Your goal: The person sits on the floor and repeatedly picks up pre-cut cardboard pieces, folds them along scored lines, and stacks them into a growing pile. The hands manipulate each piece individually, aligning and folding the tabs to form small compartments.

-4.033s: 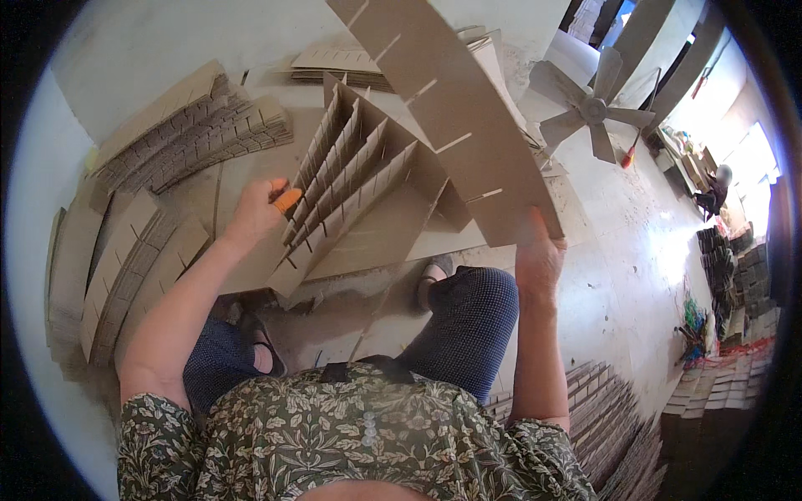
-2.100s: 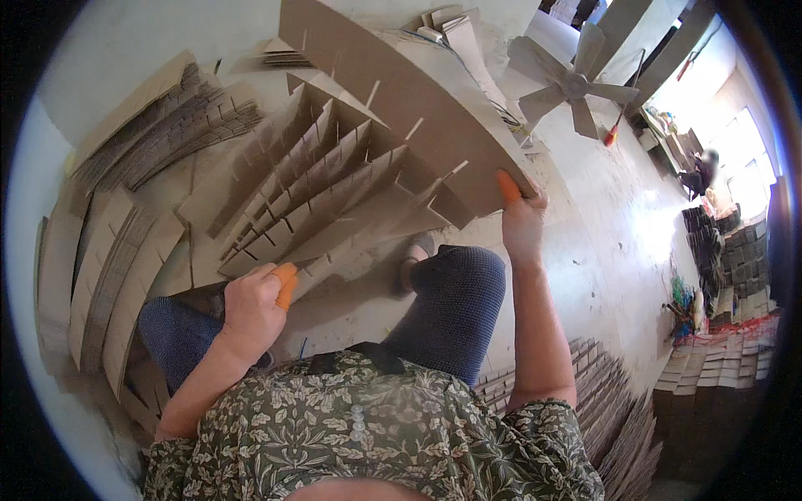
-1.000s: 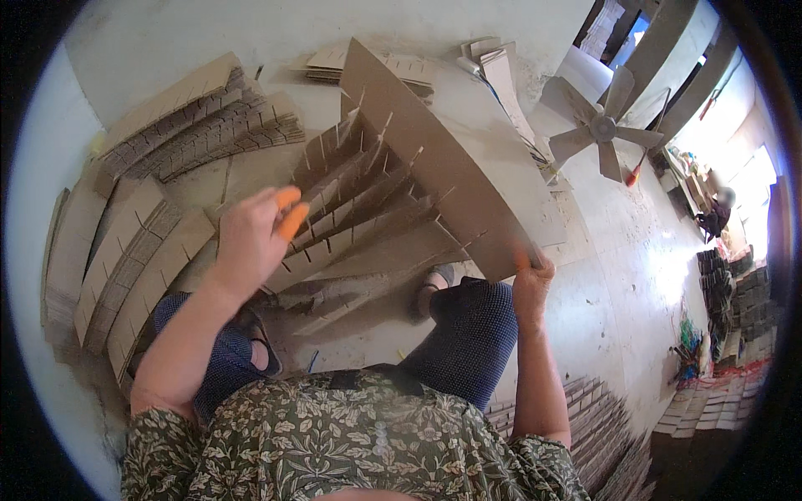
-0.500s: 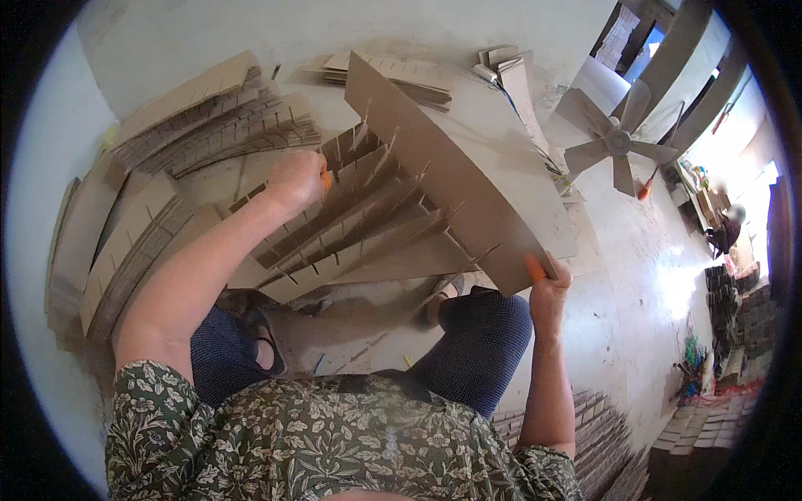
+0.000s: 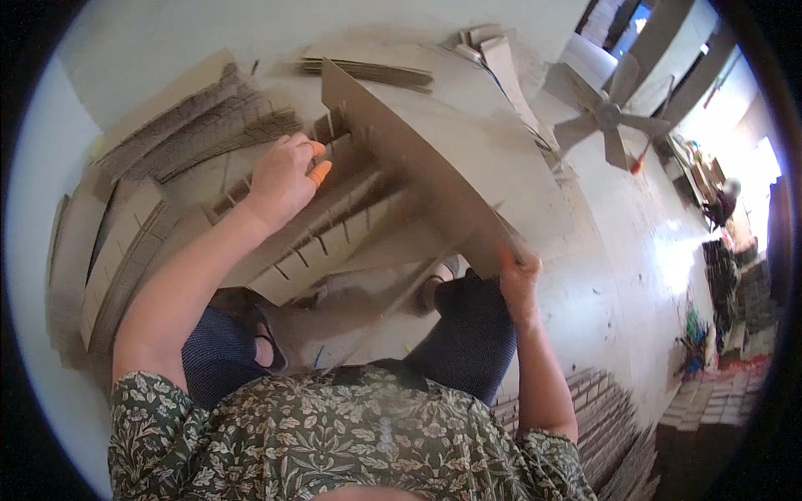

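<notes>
My right hand (image 5: pixel 520 280) grips the near right end of a long brown cardboard strip (image 5: pixel 418 167), which slants away to the far left. Below that strip, several slotted cardboard dividers (image 5: pixel 309 250) stand on edge side by side, fanning toward my knees. Over their left ends is my left hand (image 5: pixel 286 177), orange covers on its thumb and a finger. Those two digits are apart, with nothing seen between them. Motion blurs the long strip's lower edge, so I cannot tell how it meets the dividers.
Stacks of slotted cardboard (image 5: pixel 200 117) lie at the far left, with more pieces (image 5: pixel 117 259) leaning nearer. A flat pile (image 5: pixel 368 73) is at the back. A pedestal fan (image 5: pixel 608 115) stands right. Cardboard bundles (image 5: pixel 585 426) lie by my right arm; a person (image 5: pixel 725 204) is far off.
My left hand's fingers have parted from their earlier closed pinch near the dividers. The long strip and my right hand have shifted left in view, and the whole view has moved slightly.
</notes>
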Tool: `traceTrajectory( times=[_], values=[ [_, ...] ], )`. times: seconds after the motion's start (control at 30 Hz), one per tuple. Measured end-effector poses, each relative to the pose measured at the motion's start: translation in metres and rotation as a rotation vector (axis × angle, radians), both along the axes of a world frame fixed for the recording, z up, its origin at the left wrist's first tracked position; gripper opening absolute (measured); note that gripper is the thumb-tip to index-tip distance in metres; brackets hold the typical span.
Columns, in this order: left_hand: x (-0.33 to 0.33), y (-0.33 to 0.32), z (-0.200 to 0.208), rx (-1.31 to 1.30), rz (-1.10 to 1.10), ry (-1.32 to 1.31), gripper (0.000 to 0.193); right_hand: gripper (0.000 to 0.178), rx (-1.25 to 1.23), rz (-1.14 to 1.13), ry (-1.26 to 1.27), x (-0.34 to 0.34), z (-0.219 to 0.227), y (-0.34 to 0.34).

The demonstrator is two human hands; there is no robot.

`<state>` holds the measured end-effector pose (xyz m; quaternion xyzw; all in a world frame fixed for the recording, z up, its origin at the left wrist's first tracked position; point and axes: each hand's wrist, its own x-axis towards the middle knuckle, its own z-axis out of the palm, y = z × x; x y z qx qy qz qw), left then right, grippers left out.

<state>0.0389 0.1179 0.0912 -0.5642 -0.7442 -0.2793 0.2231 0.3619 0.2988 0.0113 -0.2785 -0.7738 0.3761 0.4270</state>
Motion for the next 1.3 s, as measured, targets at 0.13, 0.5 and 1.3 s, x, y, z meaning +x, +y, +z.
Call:
traceTrajectory(
  times=[0.13,0.5,1.3],
  values=[
    [0.080,-0.006,0.024,-0.228,-0.284,-0.256,0.024,0.009,-0.025,-0.020,0.046,-0.017,0.000,-0.002],
    [0.100,0.024,-0.002,-0.478,-0.200,-0.316,0.018,0.014,-0.014,-0.032,0.009,-0.030,0.025,-0.007],
    [0.048,0.046,-0.009,-0.352,-0.306,-0.492,0.030,0.020,0.025,0.055,-0.098,-0.029,0.027,-0.005]
  ],
)
